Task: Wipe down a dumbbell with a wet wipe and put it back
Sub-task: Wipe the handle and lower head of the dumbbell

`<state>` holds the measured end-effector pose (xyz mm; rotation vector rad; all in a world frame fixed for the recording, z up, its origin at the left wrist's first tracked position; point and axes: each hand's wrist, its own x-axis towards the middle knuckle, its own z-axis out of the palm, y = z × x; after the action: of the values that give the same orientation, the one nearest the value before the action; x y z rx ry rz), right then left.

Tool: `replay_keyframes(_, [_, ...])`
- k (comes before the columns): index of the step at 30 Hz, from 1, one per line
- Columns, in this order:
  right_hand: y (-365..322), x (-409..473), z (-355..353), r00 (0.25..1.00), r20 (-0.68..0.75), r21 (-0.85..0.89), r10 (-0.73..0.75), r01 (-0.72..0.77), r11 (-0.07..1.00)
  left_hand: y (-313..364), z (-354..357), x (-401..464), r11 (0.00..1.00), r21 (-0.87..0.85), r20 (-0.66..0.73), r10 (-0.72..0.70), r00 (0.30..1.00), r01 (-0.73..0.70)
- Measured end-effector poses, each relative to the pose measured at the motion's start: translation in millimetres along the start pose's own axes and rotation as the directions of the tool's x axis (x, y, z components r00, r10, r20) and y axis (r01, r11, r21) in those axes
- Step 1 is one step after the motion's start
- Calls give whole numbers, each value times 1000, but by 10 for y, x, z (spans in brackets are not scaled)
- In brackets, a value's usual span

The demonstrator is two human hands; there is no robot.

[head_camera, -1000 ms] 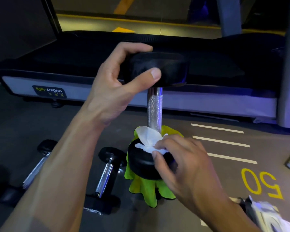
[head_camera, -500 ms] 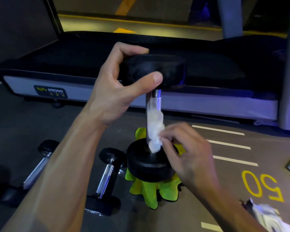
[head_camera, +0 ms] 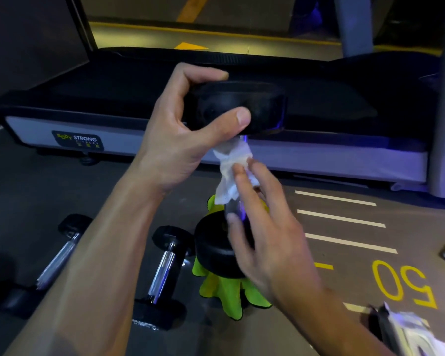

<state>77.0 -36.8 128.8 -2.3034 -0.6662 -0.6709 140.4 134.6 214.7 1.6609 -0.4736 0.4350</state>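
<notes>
A black dumbbell [head_camera: 213, 250] with a chrome handle stands upright on a lime-green cloth [head_camera: 229, 296] on the floor. My left hand [head_camera: 180, 140] grips its upper black head from the left, thumb in front. My right hand [head_camera: 262, 227] holds a crumpled white wet wipe [head_camera: 233, 173] wrapped round the upper part of the handle, just under the top head. Most of the handle is hidden behind the wipe and my right hand.
Two more dumbbells [head_camera: 162, 276] [head_camera: 59, 255] lie on the dark floor at the left. A treadmill deck [head_camera: 319, 160] runs across behind. White floor lines and a yellow "50" [head_camera: 401, 283] lie to the right. A wipe packet [head_camera: 411, 332] sits at the bottom right.
My right hand has slid the wipe from the lower head up the handle to just below the top head. My left hand has kept its grip on the top head.
</notes>
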Motion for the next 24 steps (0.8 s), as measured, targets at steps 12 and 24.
replay_keyframes(12, [-178, 55, -23, 990, 80, -37, 115, -112, 993, -28, -74, -51, 1000, -16, -27, 11, 1000, -11])
replay_keyframes(24, [-220, 212, -50, 996, -69, -120, 55, -63, 991, -6, 53, -19, 1000, 19, -17, 22, 1000, -22])
